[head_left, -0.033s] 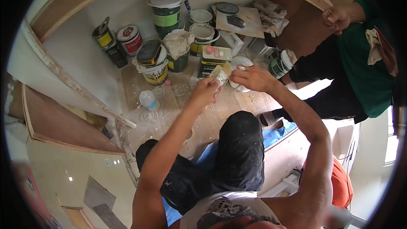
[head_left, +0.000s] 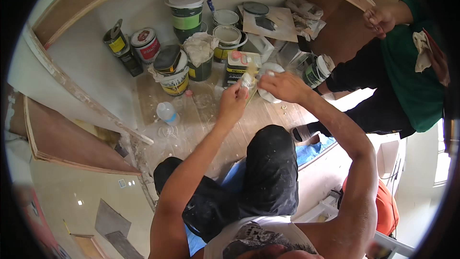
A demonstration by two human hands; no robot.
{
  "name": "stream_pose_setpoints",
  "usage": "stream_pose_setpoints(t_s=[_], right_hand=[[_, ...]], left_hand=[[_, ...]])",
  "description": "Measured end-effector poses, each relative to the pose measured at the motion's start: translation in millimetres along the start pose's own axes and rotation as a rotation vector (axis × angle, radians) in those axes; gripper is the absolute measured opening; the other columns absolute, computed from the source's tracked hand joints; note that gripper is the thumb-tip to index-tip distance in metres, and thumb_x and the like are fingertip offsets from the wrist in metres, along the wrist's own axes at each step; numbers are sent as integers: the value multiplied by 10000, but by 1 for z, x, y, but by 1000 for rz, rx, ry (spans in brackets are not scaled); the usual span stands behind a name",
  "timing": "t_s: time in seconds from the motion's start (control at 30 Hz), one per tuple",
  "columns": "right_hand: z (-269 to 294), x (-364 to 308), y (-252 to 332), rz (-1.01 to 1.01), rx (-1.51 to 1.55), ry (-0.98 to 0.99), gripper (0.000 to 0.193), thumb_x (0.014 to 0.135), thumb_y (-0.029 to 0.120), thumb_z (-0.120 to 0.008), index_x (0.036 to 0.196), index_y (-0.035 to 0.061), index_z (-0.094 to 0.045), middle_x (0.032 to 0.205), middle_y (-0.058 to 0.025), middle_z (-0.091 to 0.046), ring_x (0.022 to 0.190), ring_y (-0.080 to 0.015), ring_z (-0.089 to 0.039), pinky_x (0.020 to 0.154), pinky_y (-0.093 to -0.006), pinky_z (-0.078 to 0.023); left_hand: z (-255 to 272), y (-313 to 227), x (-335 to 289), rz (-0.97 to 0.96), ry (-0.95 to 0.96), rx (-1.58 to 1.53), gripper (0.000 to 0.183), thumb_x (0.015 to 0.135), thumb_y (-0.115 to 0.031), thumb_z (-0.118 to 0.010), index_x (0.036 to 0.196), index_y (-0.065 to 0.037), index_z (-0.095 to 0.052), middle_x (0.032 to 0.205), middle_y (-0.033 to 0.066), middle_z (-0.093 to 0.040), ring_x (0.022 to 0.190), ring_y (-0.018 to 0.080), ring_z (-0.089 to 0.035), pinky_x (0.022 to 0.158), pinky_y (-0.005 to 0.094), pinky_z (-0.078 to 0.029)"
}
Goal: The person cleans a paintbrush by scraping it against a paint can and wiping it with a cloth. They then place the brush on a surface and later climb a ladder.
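Note:
My left hand [head_left: 233, 98] is closed around what looks like a paintbrush [head_left: 247, 80], with a whitish body and pale yellowish bristles pointing up and away. Close by on the right, my right hand [head_left: 280, 86] has its fingers bent together, and a small white bit shows at its fingertips. What that bit is, I cannot make out. Just beyond both hands stands a rectangular dark can [head_left: 235, 69] with a red cap. Behind my right hand lies a round white lid or plate [head_left: 266, 97], partly covered.
Several paint buckets [head_left: 186, 17] and tins stand along the wall. A clear plastic bottle [head_left: 167, 113] sits on the dusty wooden floor [head_left: 201, 122]. At right stands a person in a green top [head_left: 412, 76]. A wooden edge [head_left: 100, 100] runs along the left.
The paintbrush has turned slightly, its bristles now pointing more upward. Both hands have shifted only a little.

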State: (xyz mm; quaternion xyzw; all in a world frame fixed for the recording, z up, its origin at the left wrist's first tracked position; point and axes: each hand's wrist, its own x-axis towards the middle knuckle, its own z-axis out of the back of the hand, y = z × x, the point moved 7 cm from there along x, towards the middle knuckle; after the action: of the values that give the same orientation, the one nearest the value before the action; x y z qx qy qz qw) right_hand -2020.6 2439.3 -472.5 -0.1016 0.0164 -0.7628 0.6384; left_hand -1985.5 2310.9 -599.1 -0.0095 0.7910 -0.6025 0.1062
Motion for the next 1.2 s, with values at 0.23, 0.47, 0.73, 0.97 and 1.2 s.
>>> stream_pose_setpoints(t_s=[0.23, 0.47, 0.73, 0.97, 1.2], right_hand=[[-58, -4, -14, -1086, 1683, -144, 183, 931, 200, -645, 870, 30, -612, 762, -40, -600, 650, -102, -505, 495, -310, -371], [2, -17, -54, -630, 470, -287, 197, 803, 166, -778, 893, 21, -678, 754, -92, -648, 702, -296, -611, 643, -375, -487], [141, -107, -86, -819, 83, -1026, 282, 797, 215, -817, 1019, 70, -721, 814, -43, -648, 721, -167, -602, 644, -298, -485], [220, -148, -118, -865, -332, -1134, 274, 822, 178, -808, 1042, 39, -721, 796, -37, -669, 719, -93, -585, 667, -248, -474], [208, -180, -139, -888, -103, -1280, 207, 861, 164, -773, 1007, 22, -736, 863, -40, -727, 699, -51, -572, 651, -204, -458]], left_hand=[[-14, -61, -13, -657, -325, 162, 421, 1030, -189, -520, 1427, -50, -500, 870, 4, -550, 708, 66, -466, 608, 228, -418], [-7, -29, 11, -99, -144, -576, 293, 1019, -246, -561, 1256, -73, -561, 977, 7, -584, 689, 72, -480, 534, 200, -388], [-6, -44, 15, -98, -75, -344, 230, 980, -295, -623, 1061, -87, -567, 881, 11, -565, 529, 63, -442, 439, 210, -322], [-7, -34, 15, -73, -56, -356, 189, 978, -246, -624, 1028, -73, -567, 877, 21, -570, 527, 71, -463, 438, 219, -335], [-13, -37, 10, -45, -46, -339, 164, 971, -205, -616, 1020, -58, -563, 881, 38, -574, 531, 79, -475, 440, 223, -347]])
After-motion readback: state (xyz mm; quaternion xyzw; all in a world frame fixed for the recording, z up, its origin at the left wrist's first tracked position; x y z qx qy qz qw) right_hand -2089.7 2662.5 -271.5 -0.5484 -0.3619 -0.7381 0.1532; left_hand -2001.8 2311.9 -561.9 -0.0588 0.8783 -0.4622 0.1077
